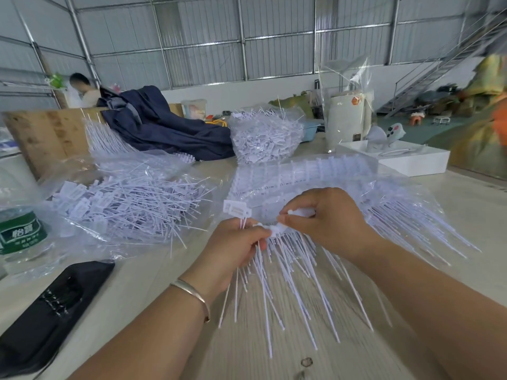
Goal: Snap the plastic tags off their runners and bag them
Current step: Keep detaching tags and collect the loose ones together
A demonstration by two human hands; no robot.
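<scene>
My left hand (233,250) grips a bunch of loose white tags (235,208), their thin tails hanging down toward me. My right hand (323,219) pinches the white runner (299,213) of a tag strip just beside the left hand's fingertips. Many long tails (296,283) fan out below both hands. A stack of uncut tag strips (315,174) lies in clear plastic behind my hands. An open clear bag (129,204) of loose tags lies to the left. A fuller bag of tags (263,135) stands further back.
A water bottle (22,234) stands at the left edge, a black pouch (55,305) near the front left. A navy jacket (164,124), a wooden board (46,135), a white box (406,157) and a white appliance (348,119) sit behind. A person sits far left.
</scene>
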